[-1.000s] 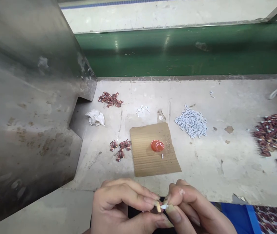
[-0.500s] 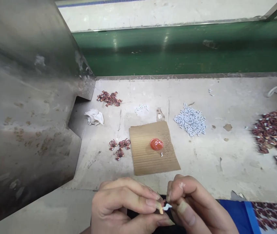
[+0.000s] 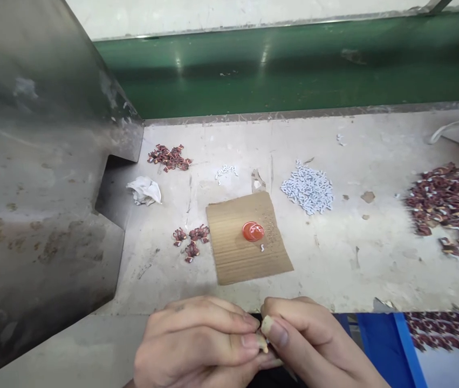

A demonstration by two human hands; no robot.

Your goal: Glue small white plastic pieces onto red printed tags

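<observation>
My left hand (image 3: 197, 345) and my right hand (image 3: 314, 345) meet at the bottom of the view, just in front of the table's near edge. Both are closed in a pinch, fingertips pressed together at one spot. What they hold is hidden by the fingers. Beyond them lies a piece of cardboard (image 3: 241, 253) with a red blob (image 3: 252, 231) and a tiny white piece (image 3: 262, 248) on it. A few small dark red parts (image 3: 191, 240) lie to the cardboard's left.
A heap of white parts (image 3: 307, 189) and a larger heap of dark red parts (image 3: 442, 196) lie at the right. Another red cluster (image 3: 168, 156) and crumpled paper (image 3: 145, 191) sit by the steel housing (image 3: 39, 161). A green belt (image 3: 294, 64) runs behind. A blue container (image 3: 391, 345) holds patterned parts.
My hands have closed tighter together, and the small white piece seen between my fingertips before is now covered. The view has shifted right and down slightly.
</observation>
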